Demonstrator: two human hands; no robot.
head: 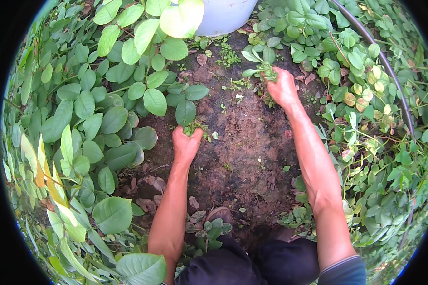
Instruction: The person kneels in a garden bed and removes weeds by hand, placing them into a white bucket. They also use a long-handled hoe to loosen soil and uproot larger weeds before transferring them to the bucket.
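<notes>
My right hand (281, 86) is closed around a bunch of small green weeds (267, 71), whose leaves stick out past the thumb and hang below the fist. It is over the right side of a strip of bare soil (242, 149). Lower and to the left, my left hand (186, 140) grips another tuft of weeds (193, 128) beside the leafy bushes; its fingers are mostly hidden from above. Between the two hands, small seedlings (237, 84) and loose leaf bits dot the soil.
Broad-leaved bushes (89, 110) line the left side, with more foliage (371, 213) on the right. A white bucket-like container (224, 17) stands at the path's far end. A dark hose (385, 60) curves through the right-hand plants. My knees (221, 263) and a shoe (220, 214) are at the bottom.
</notes>
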